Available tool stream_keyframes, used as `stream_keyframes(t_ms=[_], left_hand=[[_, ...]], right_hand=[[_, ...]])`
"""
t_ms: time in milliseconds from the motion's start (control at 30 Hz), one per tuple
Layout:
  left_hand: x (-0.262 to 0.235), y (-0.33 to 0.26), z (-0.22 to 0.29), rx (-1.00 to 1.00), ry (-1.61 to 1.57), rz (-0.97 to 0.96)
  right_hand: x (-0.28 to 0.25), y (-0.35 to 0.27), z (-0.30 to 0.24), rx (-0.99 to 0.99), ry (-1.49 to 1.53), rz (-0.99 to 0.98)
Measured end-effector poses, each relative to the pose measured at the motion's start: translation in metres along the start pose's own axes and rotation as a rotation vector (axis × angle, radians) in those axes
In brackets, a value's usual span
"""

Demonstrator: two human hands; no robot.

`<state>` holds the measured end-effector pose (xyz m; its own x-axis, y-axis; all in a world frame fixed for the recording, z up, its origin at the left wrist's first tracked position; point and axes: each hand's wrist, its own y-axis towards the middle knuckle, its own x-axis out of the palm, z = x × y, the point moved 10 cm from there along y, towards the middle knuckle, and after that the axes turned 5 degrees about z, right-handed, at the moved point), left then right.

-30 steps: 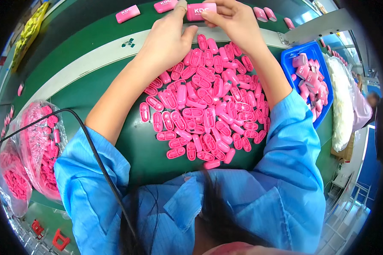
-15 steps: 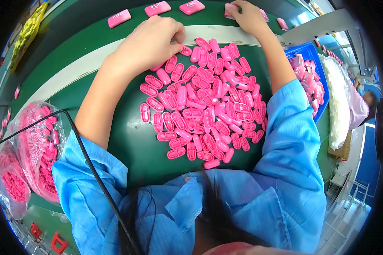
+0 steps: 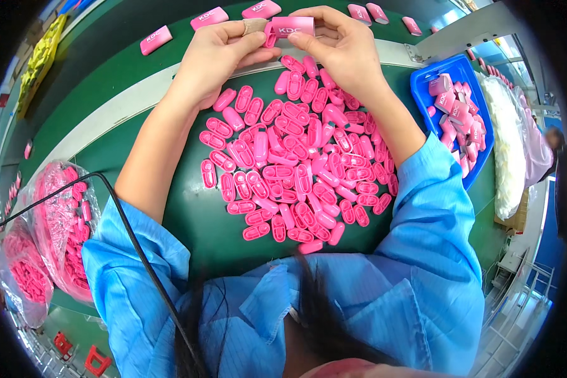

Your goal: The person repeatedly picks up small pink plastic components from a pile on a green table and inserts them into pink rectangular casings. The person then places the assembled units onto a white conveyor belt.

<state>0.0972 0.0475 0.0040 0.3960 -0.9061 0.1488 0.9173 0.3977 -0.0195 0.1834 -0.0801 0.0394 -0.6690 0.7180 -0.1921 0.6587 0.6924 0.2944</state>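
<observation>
Two hands met above the far edge of the green counter [image 3: 189, 214], both clamped on one pink rectangular case [image 3: 291, 28]. The left hand [image 3: 217, 53] pinched its left end and the right hand [image 3: 341, 45] gripped its right end. Half a second earlier the hands had been apart: the left rested on the heap of pink oval parts [image 3: 296, 157], the right reached to the conveyor belt [image 3: 107, 69]. Finished pink cases [image 3: 209, 17] lay along that belt. At the right stood a blue tray [image 3: 422, 88] of cases.
</observation>
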Motion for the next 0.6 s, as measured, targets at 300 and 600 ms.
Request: stream_keyframes(t_ms=[300,600], left_hand=[[-0.008,0.005,-0.004,0.025,-0.152,0.106],[-0.007,-0.003,0.002,0.156,0.090,0.173]], right_hand=[[0.006,0.004,0.040,0.289,0.411,-0.104],[0.001,0.002,0.034,0.198,0.357,-0.075]])
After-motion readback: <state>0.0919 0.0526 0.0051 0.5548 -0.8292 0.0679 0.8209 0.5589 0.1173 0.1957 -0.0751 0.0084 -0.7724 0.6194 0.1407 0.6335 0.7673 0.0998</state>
